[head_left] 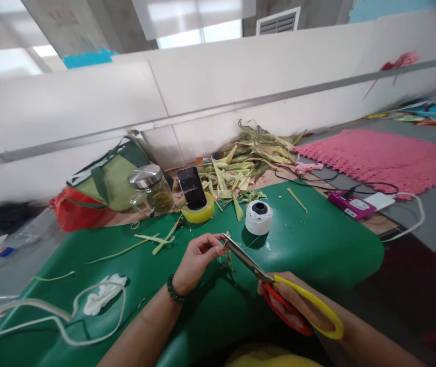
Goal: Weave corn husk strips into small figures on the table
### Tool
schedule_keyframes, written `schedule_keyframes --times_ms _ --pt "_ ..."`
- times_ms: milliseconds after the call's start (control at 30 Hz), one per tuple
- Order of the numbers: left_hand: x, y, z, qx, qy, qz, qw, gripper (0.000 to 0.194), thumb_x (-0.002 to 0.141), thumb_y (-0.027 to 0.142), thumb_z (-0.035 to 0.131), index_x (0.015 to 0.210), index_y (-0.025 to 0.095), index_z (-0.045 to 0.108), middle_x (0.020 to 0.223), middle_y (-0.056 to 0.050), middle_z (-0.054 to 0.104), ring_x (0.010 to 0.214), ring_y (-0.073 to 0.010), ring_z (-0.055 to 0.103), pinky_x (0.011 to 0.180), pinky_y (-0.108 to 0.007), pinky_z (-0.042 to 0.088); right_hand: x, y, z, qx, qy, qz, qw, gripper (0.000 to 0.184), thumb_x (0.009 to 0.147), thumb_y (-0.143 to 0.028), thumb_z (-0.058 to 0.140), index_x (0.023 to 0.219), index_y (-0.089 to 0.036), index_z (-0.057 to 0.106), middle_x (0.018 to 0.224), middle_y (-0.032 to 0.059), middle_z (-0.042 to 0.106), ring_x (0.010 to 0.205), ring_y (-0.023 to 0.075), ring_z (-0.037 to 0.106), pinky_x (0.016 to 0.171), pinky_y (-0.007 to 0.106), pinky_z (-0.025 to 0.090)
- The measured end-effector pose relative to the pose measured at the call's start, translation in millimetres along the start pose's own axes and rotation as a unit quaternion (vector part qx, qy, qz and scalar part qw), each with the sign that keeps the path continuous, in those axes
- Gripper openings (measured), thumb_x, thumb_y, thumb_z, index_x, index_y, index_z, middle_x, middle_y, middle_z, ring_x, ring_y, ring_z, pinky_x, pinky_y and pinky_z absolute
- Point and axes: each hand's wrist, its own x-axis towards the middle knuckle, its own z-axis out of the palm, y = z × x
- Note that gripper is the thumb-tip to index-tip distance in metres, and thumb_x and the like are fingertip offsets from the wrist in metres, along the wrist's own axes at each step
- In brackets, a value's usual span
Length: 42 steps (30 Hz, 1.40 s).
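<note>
In the head view, the left grip is closed in a pinch, with thumb and index finger brought together on a small husk piece that hangs down from the fingertips above the green-covered desk. A bracelet of dark green beads is worn on the left wrist. The right grip is wrapped around the handles, one yellow and one red, of the scissors. The blades are pointed up and to the left, with their tips right at the left fingertips; whether they are parted slightly cannot be told.

Just beyond the blades, a white thread spool is stood on the desk, and a thin thread is seen trailing from it toward the hands. To its left, a dark phone is propped upright in a yellow tape roll, and beside that a glass jar with a metal lid is placed. A green bag and a red bag are set behind and to the left of the jar. A heap of husks is piled at the far edge against the white wall, with loose strips scattered nearer. At the near left, a crumpled white tissue is lain across by a looped white cord. At the right, a purple device is connected to a black cable, and a pink cloth is spread beyond it.
</note>
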Motion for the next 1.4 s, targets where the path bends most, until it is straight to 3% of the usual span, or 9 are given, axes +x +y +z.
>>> schedule_keyframes --times_ms 533,700,800,867,933,1033,1167,1300,1400 --pt "-1.4 2.4 0.0 0.015 -0.018 0.008 1.000 0.024 0.065 0.035 0.076 0.063 0.015 0.063 0.097 -0.010 0.069 0.094 -0.0228 0.063 0.086 -0.037 0.048 2.6 -6.0 1.6 -0.006 0.018 0.019 1.000 0.060 0.082 -0.071 0.034 0.092 -0.014 0.050 0.053 -0.0087 0.037 0.029 -0.0002 0.022 0.028 0.014 0.022" --pt "0.8 1.9 -5.0 0.012 0.021 -0.004 1.000 0.027 0.064 0.036 0.076 0.064 0.014 0.060 0.099 -0.011 0.067 0.094 -0.0241 0.064 0.081 -0.035 0.050 -1.9 -4.6 -3.3 -0.042 -0.007 0.002 0.999 0.071 0.072 -0.081 0.036 0.092 -0.014 0.051 0.050 -0.0079 0.036 0.032 0.0012 0.022 0.030 0.017 0.018" --pt "6.5 -1.9 -10.4 0.035 0.032 -0.017 0.999 0.028 0.065 0.038 0.074 0.066 0.014 0.060 0.107 -0.013 0.064 0.093 -0.0254 0.065 0.076 -0.035 0.051 -13.1 -13.1 -18.6 -0.133 0.065 -0.049 0.988 0.065 0.067 -0.077 0.050 0.089 -0.016 0.056 0.053 -0.0053 0.038 0.040 0.0045 0.029 0.036 0.019 0.024" --pt "11.4 -6.2 -13.0 0.103 0.032 0.002 0.994 0.025 0.065 0.037 0.073 0.064 0.014 0.062 0.103 -0.014 0.064 0.104 -0.0294 0.060 0.075 -0.034 0.051 -21.4 -22.3 -34.6 -0.242 0.197 -0.057 0.948 0.053 0.070 -0.067 0.057 0.091 -0.019 0.058 0.056 -0.0029 0.044 0.045 0.0082 0.036 0.041 0.021 0.030" --pt "15.7 -10.3 -15.2 0.191 0.038 0.030 0.980 0.022 0.065 0.035 0.072 0.062 0.015 0.065 0.101 -0.016 0.064 0.113 -0.0315 0.053 0.071 -0.032 0.051 -27.2 -30.8 -52.9 -0.352 0.334 -0.029 0.874 0.045 0.071 -0.062 0.058 0.091 -0.021 0.058 0.062 0.0006 0.053 0.052 0.0136 0.046 0.049 0.025 0.037" --pt "18.2 -11.9 -21.6 0.303 0.048 0.056 0.950 0.021 0.070 0.035 0.065 0.062 0.016 0.067 0.108 -0.015 0.061 0.103 -0.0277 0.057 0.063 -0.029 0.050 -28.9 -36.2 -79.2 -0.466 0.427 0.077 0.771 0.043 0.073 -0.060 0.052 0.090 -0.021 0.059 0.073 0.0067 0.064 0.063 0.0230 0.058 0.058 0.032 0.043" --pt "13.9 0.4 -37.0 0.488 0.022 0.046 0.872 0.020 0.069 0.033 0.066 0.057 0.018 0.060 0.083 -0.008 0.064 0.079 -0.0211 0.060 0.068 -0.031 0.045 -23.0 -30.9 -104.5 -0.571 0.438 0.183 0.669 0.044 0.081 -0.054 0.043 0.096 -0.017 0.059 0.082 0.0149 0.068 0.071 0.0305 0.064 0.058 0.035 0.042" --pt "9.7 17.5 -38.8 0.662 0.081 -0.032 0.745 0.023 0.079 0.035 0.056 0.065 0.018 0.062 0.071 -0.008 0.063 0.072 -0.0228 0.059 0.061 -0.030 0.038 -15.5 -25.3 -117.7 -0.628 0.387 0.214 0.641 0.038 0.085 -0.046 0.041 0.094 -0.014 0.058 0.086 0.0164 0.068 0.076 0.0313 0.065 0.058 0.034 0.043" --pt "13.5 18.0 -25.3 0.697 0.101 -0.032 0.709 0.038 0.086 0.044 0.043 0.068 0.017 0.062 0.073 -0.011 0.063 0.074 -0.0248 0.059 0.062 -0.031 0.037 -13.0 -25.6 -121.2 -0.657 0.368 0.219 0.620 0.037 0.088 -0.044 0.039 0.097 -0.014 0.059 0.087 0.0165 0.066 0.078 0.0318 0.065 0.060 0.036 0.044"
